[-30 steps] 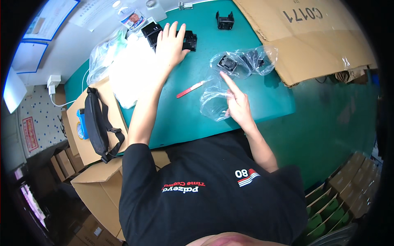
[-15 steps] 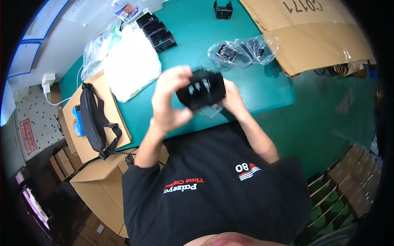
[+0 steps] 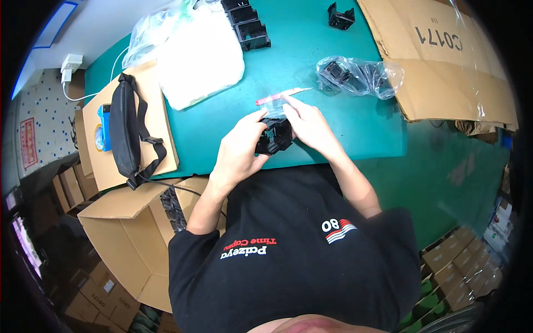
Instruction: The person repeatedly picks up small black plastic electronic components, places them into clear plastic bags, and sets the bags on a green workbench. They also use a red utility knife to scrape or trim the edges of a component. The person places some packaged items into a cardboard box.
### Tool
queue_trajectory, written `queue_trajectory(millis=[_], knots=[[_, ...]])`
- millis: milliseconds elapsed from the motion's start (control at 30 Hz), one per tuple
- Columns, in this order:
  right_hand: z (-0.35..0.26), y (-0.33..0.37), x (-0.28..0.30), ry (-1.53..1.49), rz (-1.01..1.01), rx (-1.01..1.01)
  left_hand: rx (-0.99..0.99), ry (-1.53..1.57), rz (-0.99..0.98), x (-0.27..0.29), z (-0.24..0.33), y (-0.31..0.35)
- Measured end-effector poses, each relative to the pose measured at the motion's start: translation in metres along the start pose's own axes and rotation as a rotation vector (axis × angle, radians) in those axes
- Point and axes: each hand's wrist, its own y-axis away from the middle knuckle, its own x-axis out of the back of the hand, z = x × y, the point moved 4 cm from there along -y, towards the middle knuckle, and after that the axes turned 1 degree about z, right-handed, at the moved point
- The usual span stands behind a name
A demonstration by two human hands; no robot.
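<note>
My left hand [image 3: 240,149] and my right hand [image 3: 308,123] both hold one black plastic part [image 3: 274,136] just above the near edge of the green table [image 3: 311,61]. A clear plastic bag [image 3: 276,111] sits against the top of the part, under my right fingers. A red-handled tool [image 3: 280,96] lies on the table just beyond my hands.
More black parts [image 3: 247,23] stand at the table's far side, one apart [image 3: 340,15]. Clear bags with black parts [image 3: 355,75] lie right, beside flat cardboard [image 3: 444,55]. A white sheet pile [image 3: 199,55], a black waist bag [image 3: 126,130] and open cartons [image 3: 130,233] are left.
My left hand fetched a black part from the far row and brought it near. Both hands now hold it lower, close to the table's near edge, with the clear bag on it.
</note>
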Motion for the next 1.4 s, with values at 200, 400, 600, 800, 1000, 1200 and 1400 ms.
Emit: queue_trajectory(millis=[200,400,600,800,1000,1200,1400], knots=[[-0.007,0.007,0.002,0.309,0.188,0.187,0.046,0.022,0.035,-0.006,-0.002,-0.002],[0.000,0.020,-0.001,0.242,0.367,0.322,0.114,-0.092,0.248,-0.010,0.003,-0.007],[-0.009,0.034,-0.019,0.135,0.414,0.484,0.127,-0.024,0.502,-0.025,-0.003,-0.013],[0.011,0.025,-0.030,0.063,0.261,0.407,0.151,-0.139,0.631,-0.029,-0.022,-0.015],[0.004,0.021,-0.025,0.064,0.343,0.407,0.390,0.290,0.706,-0.044,-0.039,-0.012],[0.005,0.022,-0.043,0.078,0.268,0.502,0.265,0.415,0.872,-0.049,-0.031,-0.016],[-0.011,0.031,-0.023,-0.048,0.273,0.469,0.172,0.263,0.582,-0.038,-0.033,-0.014]])
